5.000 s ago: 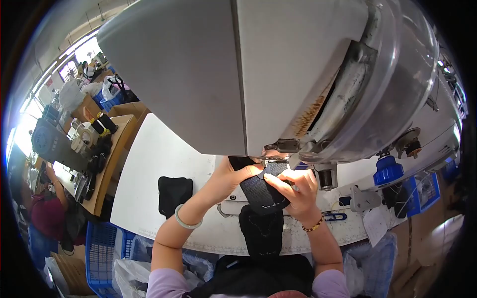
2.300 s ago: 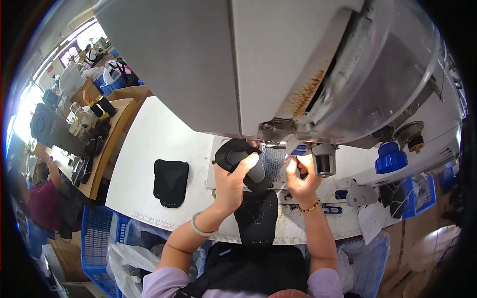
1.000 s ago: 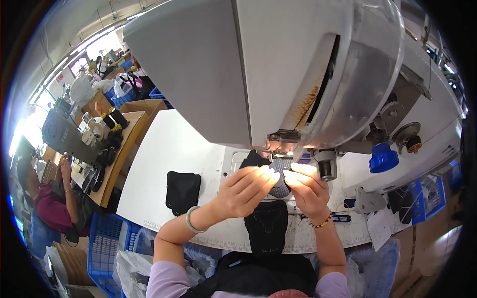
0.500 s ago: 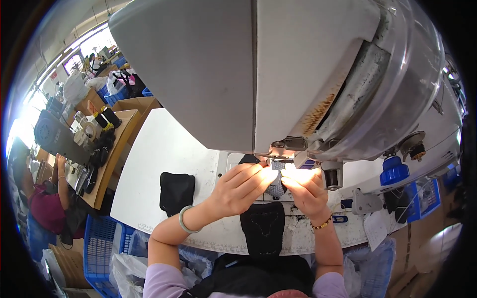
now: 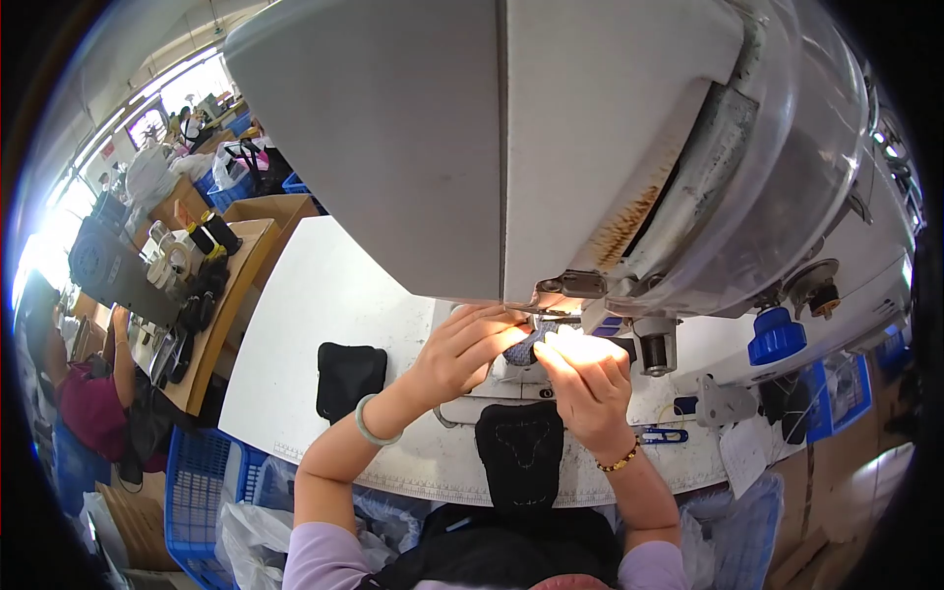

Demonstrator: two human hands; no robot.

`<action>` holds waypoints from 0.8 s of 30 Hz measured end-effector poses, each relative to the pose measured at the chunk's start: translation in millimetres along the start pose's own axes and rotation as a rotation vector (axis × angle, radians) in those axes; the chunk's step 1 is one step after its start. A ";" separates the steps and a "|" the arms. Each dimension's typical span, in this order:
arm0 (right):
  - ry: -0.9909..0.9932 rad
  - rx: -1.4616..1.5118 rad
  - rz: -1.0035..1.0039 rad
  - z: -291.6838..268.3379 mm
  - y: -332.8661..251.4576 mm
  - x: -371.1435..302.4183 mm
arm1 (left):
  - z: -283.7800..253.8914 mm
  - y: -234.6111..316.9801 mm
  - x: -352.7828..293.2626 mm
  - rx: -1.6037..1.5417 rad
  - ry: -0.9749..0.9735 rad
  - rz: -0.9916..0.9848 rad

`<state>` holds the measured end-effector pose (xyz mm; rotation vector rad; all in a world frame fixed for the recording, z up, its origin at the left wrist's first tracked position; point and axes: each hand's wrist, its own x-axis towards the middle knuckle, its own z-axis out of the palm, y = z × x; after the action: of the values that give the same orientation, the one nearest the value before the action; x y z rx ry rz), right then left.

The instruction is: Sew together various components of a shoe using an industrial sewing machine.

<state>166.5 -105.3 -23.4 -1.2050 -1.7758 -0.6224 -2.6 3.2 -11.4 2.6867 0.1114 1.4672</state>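
Note:
Beneath the head of a large grey-white sewing machine (image 5: 423, 147), both of my hands hold a small grey textured fabric piece (image 5: 518, 351) with dark edges. My left hand (image 5: 467, 349) pinches its left side, fingertips close below the needle area. From the right, my right hand (image 5: 590, 379) grips the piece between thumb and fingers, its fingertips washed out by the machine's lamp. Part of the piece is hidden by my fingers. A black padded piece (image 5: 519, 457) with a stitched outline lies at the table's near edge, and black pieces (image 5: 351, 382) rest left of my left forearm.
A white worktable (image 5: 285, 344) carries the machine. A blue knob (image 5: 777, 337) hangs at the right, above a blue-handled small tool (image 5: 664, 435). A blue crate (image 5: 197, 492) stands lower left. Another person (image 5: 93, 408) sits at a bench with thread spools (image 5: 221, 231).
The fabric piece has turned and shifted slightly left between my hands. My right hand has moved left and down, and more of the machine bed shows below the piece.

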 end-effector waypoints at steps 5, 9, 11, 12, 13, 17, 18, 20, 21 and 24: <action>0.022 0.016 0.032 3.8 -1.2 3.6 | 5.8 -4.8 -3.7 0.021 0.091 -0.010; 0.037 0.095 0.047 6.0 8.0 4.3 | 9.8 -12.1 -9.5 -0.042 0.130 -0.156; 0.043 0.105 0.063 7.0 13.1 0.4 | 12.1 -11.7 -6.7 -0.119 0.143 -0.265; 0.030 0.140 0.094 9.1 14.9 -1.9 | 10.1 -12.6 -7.1 -0.145 0.122 -0.314; 0.018 0.174 0.124 9.7 16.5 -3.1 | 8.2 -13.1 -6.2 -0.171 0.102 -0.362; -0.064 0.268 0.155 11.9 28.5 -17.3 | -2.0 -9.5 10.3 0.025 0.056 -0.049; -0.071 0.287 0.151 10.3 28.4 -15.8 | -4.1 -9.9 8.3 0.030 0.028 -0.030; 0.006 0.252 0.090 12.8 26.7 -12.8 | -6.9 -9.5 9.1 0.030 0.009 -0.029; 0.080 0.219 0.027 13.6 25.6 -10.8 | -8.1 -8.4 9.3 0.030 -0.006 -0.032; 0.101 0.118 -0.062 7.8 14.0 -5.0 | -10.4 -8.9 8.5 0.020 -0.032 -0.027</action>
<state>177.0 -95.9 -32.5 -1.0245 -1.7454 -0.5949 -7.0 13.3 0.4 2.7120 0.1615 1.4229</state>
